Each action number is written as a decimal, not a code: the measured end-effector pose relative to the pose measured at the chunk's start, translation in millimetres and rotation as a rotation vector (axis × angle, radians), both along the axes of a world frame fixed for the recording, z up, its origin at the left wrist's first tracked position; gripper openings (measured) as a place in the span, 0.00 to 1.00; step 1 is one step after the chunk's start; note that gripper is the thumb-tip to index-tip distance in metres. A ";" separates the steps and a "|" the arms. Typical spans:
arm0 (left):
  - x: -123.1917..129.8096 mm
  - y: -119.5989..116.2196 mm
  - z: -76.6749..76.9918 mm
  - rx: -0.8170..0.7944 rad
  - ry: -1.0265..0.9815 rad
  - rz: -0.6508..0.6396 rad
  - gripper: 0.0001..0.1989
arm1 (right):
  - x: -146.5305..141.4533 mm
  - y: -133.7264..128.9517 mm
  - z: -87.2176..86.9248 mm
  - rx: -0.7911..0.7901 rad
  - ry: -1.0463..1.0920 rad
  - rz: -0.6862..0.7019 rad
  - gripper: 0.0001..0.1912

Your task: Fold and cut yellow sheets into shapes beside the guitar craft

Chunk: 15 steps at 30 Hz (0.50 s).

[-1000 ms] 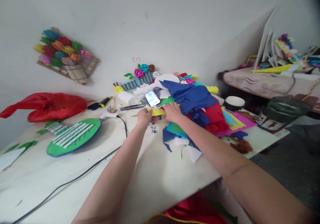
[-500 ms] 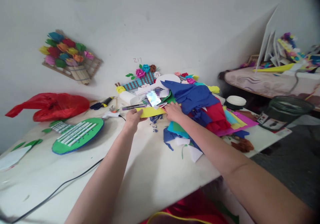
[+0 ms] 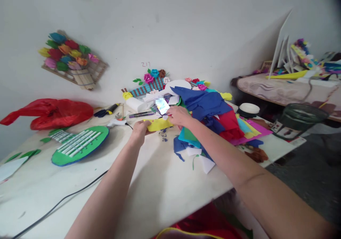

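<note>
A yellow strip of paper (image 3: 159, 125) is stretched level between my two hands, over the table. My left hand (image 3: 141, 130) pinches its left end, thumb on top. At the right end, my right hand (image 3: 179, 116) has its fingers closed on the strip, the fingertips partly hidden. Just behind it lie a lit phone (image 3: 163, 106) and dark pens (image 3: 141, 114). A heap of blue cloth-like paper (image 3: 205, 100) rises beside my right hand, with red paper (image 3: 229, 127) showing under it.
A green paper guitar (image 3: 82, 144), a red plastic bag (image 3: 64, 113), a glue gun (image 3: 117, 122) and a black cable (image 3: 66, 196) lie to the left. A dark glass jar (image 3: 295, 121) stands at the right edge. Paper scraps (image 3: 206, 163) lie nearer me.
My right hand has moved slightly left from the edge of the paper heap to the right end of the yellow strip. My left hand still holds the strip, which has dropped slightly.
</note>
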<state>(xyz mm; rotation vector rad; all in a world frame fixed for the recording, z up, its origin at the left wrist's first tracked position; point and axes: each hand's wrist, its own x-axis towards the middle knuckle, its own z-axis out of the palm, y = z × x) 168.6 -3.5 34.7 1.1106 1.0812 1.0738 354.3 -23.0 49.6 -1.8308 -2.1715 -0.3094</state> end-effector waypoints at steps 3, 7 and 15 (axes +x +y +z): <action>4.7 -7.5 -0.7 -0.022 -0.036 -0.088 0.13 | -10.4 9.1 -7.1 -0.069 -0.013 0.225 0.21; 7.7 -15.3 -1.0 -0.104 -0.001 -0.186 0.16 | -9.5 15.9 -12.9 -0.180 -0.097 0.171 0.18; 7.8 -5.8 -6.8 -0.165 0.163 -0.076 0.16 | 7.9 14.3 -31.5 -0.159 -0.153 0.083 0.17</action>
